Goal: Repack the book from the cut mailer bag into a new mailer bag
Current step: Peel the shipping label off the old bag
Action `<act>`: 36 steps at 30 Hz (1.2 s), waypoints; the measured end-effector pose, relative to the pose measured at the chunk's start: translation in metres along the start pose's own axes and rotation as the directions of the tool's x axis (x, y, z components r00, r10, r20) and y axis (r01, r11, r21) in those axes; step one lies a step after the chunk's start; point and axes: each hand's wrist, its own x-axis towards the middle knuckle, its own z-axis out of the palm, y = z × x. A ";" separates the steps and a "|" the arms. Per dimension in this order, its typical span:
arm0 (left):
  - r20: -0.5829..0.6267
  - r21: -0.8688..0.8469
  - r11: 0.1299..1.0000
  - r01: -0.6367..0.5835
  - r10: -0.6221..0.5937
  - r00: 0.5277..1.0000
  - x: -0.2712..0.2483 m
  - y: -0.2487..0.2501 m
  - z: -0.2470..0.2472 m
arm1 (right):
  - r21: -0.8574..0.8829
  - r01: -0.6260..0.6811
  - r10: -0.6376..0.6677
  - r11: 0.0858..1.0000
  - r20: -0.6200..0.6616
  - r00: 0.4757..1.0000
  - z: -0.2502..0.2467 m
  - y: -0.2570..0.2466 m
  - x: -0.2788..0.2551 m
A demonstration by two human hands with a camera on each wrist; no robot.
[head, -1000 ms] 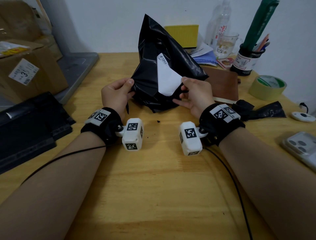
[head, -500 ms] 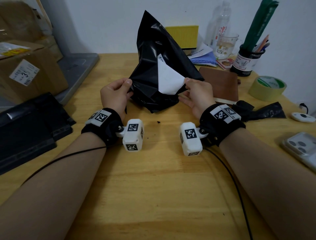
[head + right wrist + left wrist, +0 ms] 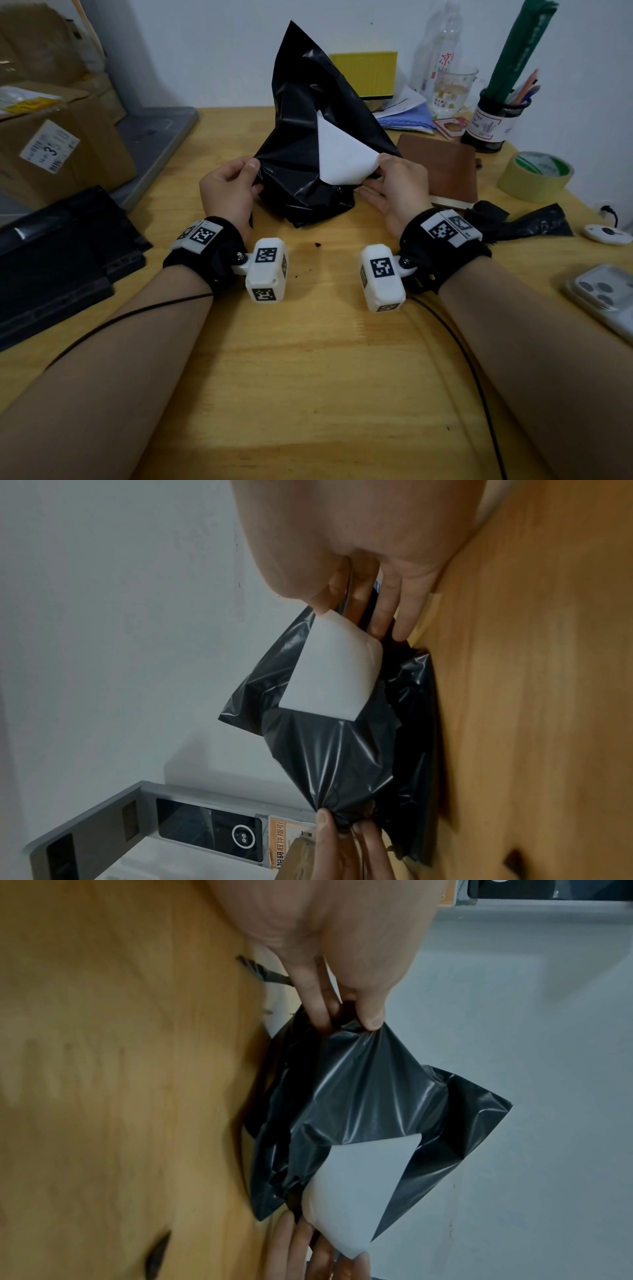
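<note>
A crumpled black mailer bag (image 3: 308, 137) with a white label (image 3: 339, 154) stands peaked over the middle of the wooden table (image 3: 308, 359). My left hand (image 3: 229, 186) pinches the bag's left edge between thumb and fingers, as the left wrist view shows on the bag (image 3: 359, 1096). My right hand (image 3: 397, 185) pinches the bag's right side at the label's corner (image 3: 339, 664). A brown book (image 3: 442, 168) lies flat just right of the bag. Black plastic scraps (image 3: 524, 222) lie right of my right wrist.
Cardboard boxes (image 3: 58, 137) and a black tray (image 3: 58, 253) sit on the left. A tape roll (image 3: 534, 174), pen cup (image 3: 496, 120), glass mug (image 3: 452, 89), bottle, yellow box (image 3: 366, 73) and papers stand at the back right. A phone (image 3: 606, 298) lies at the right edge.
Both hands keep their pinch on the black bag. The bag's peak has risen a little and the label corner has drawn slightly right with my right hand.
</note>
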 end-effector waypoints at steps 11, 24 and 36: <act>-0.014 -0.013 1.000 0.008 -0.008 1.000 -0.003 0.002 0.000 | 0.076 -0.003 0.005 0.997 -0.030 1.000 0.001 -0.001 0.000; -0.041 -0.043 0.999 0.033 -0.035 0.999 -0.001 0.002 -0.001 | 0.090 0.018 -0.012 0.996 -0.067 0.998 -0.001 -0.002 -0.002; -0.067 -0.152 0.982 0.112 -0.123 0.990 -0.003 0.005 0.000 | 0.108 0.020 -0.004 0.994 -0.149 0.989 -0.001 -0.006 -0.003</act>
